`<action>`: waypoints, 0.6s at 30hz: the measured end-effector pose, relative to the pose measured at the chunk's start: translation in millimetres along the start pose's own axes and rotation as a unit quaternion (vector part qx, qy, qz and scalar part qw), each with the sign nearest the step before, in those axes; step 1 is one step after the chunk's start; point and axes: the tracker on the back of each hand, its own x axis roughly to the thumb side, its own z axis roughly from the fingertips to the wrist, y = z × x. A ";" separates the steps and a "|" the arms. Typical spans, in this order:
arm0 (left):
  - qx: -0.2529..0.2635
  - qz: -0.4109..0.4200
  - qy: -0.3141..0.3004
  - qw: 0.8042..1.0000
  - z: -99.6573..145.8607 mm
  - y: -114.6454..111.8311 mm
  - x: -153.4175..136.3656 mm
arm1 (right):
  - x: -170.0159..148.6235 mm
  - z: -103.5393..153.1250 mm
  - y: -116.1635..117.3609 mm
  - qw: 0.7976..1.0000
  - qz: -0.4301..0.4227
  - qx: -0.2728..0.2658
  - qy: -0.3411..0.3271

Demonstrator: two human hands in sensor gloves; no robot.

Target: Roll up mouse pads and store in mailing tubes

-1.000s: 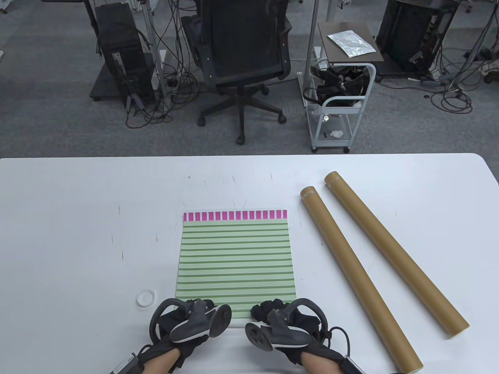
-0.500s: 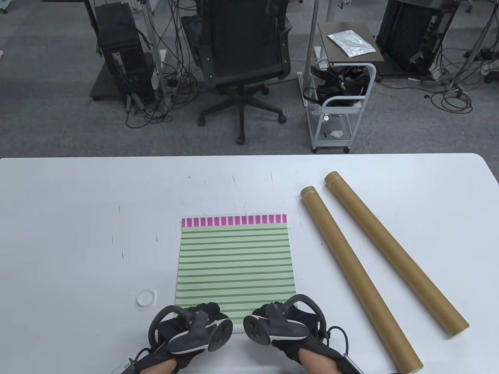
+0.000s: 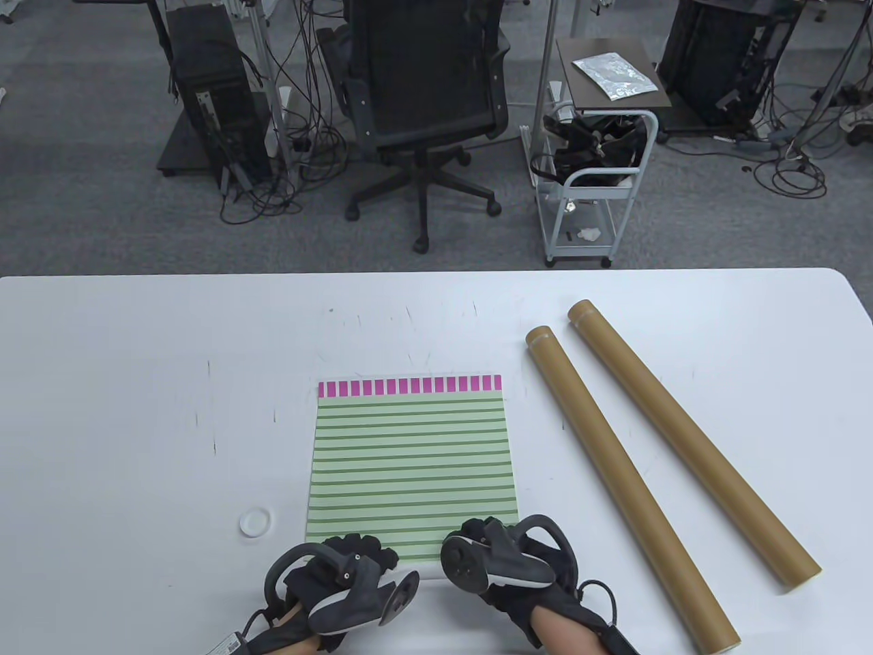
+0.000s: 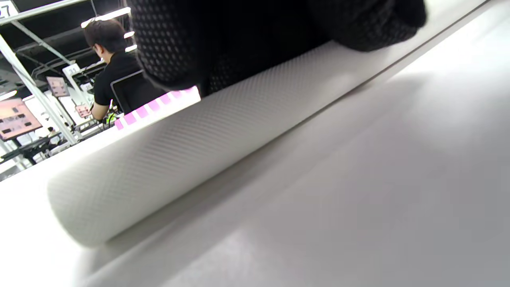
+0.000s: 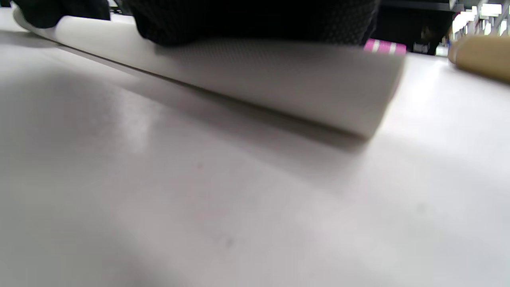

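Observation:
A green-striped mouse pad [image 3: 411, 464] with a pink far border lies flat in the middle of the table. Its near edge is curled into a white textured roll, seen in the left wrist view [image 4: 191, 151] and the right wrist view [image 5: 279, 79]. My left hand [image 3: 354, 552] holds the roll's left part, fingers [image 4: 239, 40] curled over it. My right hand [image 3: 487, 539] holds the right part, fingers [image 5: 255, 20] on top of it. Two brown mailing tubes [image 3: 624, 477] [image 3: 689, 440] lie diagonally to the right of the pad.
A small white tube cap [image 3: 255, 522] lies on the table [image 3: 136, 409] left of the pad. The nearer tube's end also shows in the right wrist view [image 5: 482, 56]. An office chair [image 3: 423, 102] and a cart [image 3: 593, 184] stand beyond the table.
The pad's far edge has slid a little toward me. Both hands have turned over the near edge, with the trackers tilted, and the edge is now curled into a roll.

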 end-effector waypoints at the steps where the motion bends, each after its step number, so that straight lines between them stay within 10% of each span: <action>1: -0.004 -0.003 0.003 1.000 -2.1 -0.4 -0.6 | 4.5 1.9 -0.9 1.000 0.025 -0.002 -0.011; 18: -0.013 0.047 -0.019 0.999 -2.0 -13.1 -16.8 | 12.5 -7.9 2.3 0.997 0.074 -0.007 0.007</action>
